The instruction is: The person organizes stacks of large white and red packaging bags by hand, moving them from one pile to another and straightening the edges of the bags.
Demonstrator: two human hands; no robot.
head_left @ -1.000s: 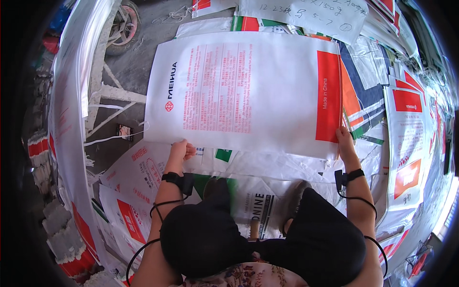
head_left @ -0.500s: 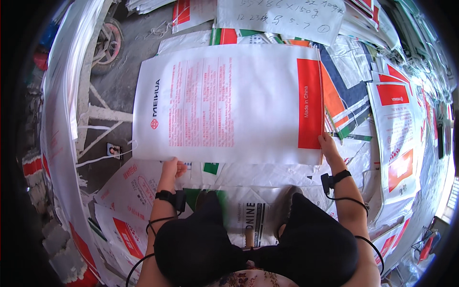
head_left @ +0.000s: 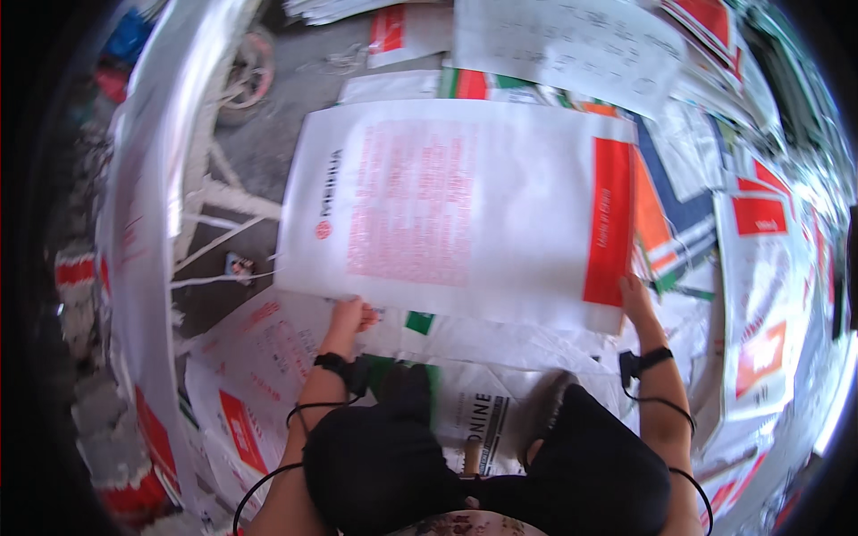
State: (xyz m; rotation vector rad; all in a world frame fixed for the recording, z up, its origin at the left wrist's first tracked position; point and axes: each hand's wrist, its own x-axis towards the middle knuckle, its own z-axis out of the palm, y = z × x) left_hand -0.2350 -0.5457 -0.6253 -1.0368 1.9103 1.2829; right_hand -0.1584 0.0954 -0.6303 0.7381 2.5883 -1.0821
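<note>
A large white woven sack (head_left: pixel 465 205) with a block of red print and a red band along its right end lies flat in front of me. My left hand (head_left: pixel 351 314) pinches its near edge toward the left corner. My right hand (head_left: pixel 633 297) grips the near right corner, at the red band. Both wrists wear black bands with thin cables running back along my forearms. My knees in black trousers (head_left: pixel 500 464) fill the lower middle of the view.
Many more white, red, green and blue printed sacks (head_left: pixel 760 268) lie heaped around and under the held one. Bare grey floor (head_left: pixel 259 161) with white strips shows at the left. A wheel (head_left: pixel 246 76) stands at the upper left.
The sack has slid leftward and nearer to me, with both hands keeping hold of its near edge. My hands have moved closer to my knees.
</note>
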